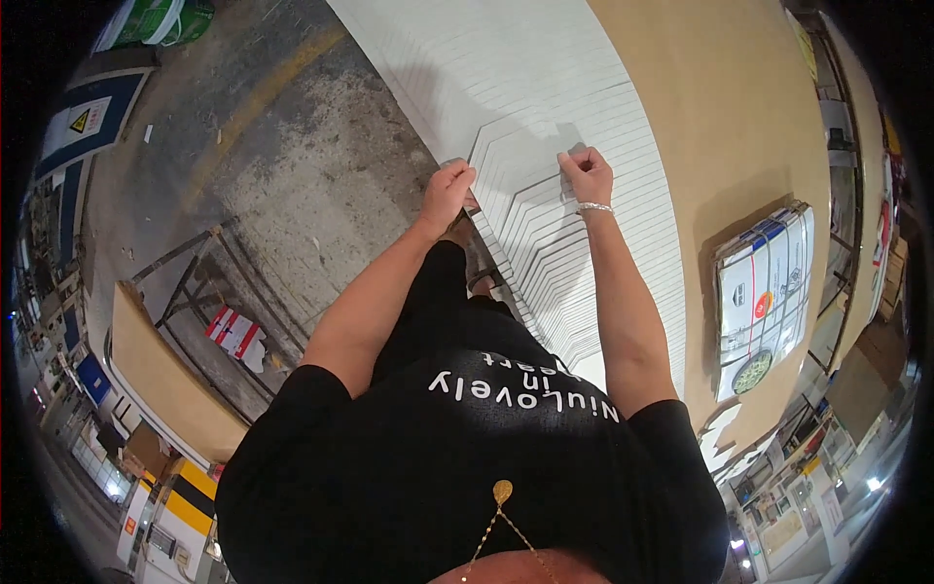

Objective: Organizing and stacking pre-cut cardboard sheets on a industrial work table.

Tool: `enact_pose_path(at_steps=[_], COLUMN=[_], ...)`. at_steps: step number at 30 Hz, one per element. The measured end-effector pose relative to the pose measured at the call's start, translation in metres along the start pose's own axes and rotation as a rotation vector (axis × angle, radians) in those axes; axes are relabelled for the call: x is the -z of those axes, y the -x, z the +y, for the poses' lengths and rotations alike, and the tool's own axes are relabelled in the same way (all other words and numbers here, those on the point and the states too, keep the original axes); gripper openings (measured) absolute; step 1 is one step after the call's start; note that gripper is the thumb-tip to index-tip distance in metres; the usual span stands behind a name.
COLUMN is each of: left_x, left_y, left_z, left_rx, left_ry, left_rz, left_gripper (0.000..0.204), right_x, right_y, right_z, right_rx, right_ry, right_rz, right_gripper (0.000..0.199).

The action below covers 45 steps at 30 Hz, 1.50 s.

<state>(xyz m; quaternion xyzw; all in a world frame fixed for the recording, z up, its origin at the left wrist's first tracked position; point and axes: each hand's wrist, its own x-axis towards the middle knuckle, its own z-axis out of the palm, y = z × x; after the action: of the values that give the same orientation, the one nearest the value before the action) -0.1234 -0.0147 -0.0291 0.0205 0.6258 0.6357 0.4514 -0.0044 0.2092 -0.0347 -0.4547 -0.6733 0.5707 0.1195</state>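
Observation:
A long row of white die-cut cardboard sheets [623, 253] lies fanned out, each overlapping the one beside it, with stepped, angled edges down the middle. At the row's left edge my left hand [449, 195] is closed, thumb and fingers pinched at the side of a white sheet. Farther right, over the row, my right hand [589, 178] is also pinched, its fingertips at an upper edge of the sheets. Its shadow falls on the white surface. Between the hands one sheet's angled outline [516, 146] stands out. How much each hand grips is partly hidden by the fingers.
A brown board tabletop [725, 117] runs along the right, bearing a strapped bundle of printed packaging [764, 302]. On the left are a concrete floor [311, 175], a metal frame [185, 248] and a red-and-white packet [234, 333]. A green bucket [175, 21] stands far left.

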Motion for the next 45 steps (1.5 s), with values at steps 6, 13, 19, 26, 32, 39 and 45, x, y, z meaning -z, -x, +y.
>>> enact_pose_path(at_steps=[6,13,19,26,32,39,45], left_x=[-0.002,-0.012,-0.022,-0.021,-0.022,-0.016,-0.015], left_y=[-0.001,-0.001,-0.002,-0.001,0.000,-0.001,0.000], left_z=[-0.013,-0.004,-0.002,-0.004,0.000,-0.008,-0.005], left_rx=[-0.102,-0.104,-0.098,-0.112,-0.119,-0.034,0.019], left_ry=[-0.106,-0.269,-0.292,-0.307,-0.379,-0.175,-0.058], left_rz=[0.100,0.267,0.305,0.320,0.324,0.213,0.186], left_gripper=[0.022,0.026,0.027,0.028,0.027,0.026,0.023], right_x=[-0.003,0.014,0.013,0.004,0.000,0.012,0.009], right_y=[0.002,0.015,0.010,0.009,0.017,0.021,0.024], right_z=[-0.008,-0.033,-0.014,-0.004,-0.019,-0.013,-0.006], right_rx=[0.023,-0.026,-0.043,-0.066,-0.074,-0.035,-0.048], right_ry=[0.078,0.323,0.289,0.293,0.303,0.380,0.282], right_rz=[-0.002,-0.039,0.024,0.088,0.173,0.070,0.071], right_gripper=[0.025,0.036,0.037,0.032,0.031,0.033,0.030])
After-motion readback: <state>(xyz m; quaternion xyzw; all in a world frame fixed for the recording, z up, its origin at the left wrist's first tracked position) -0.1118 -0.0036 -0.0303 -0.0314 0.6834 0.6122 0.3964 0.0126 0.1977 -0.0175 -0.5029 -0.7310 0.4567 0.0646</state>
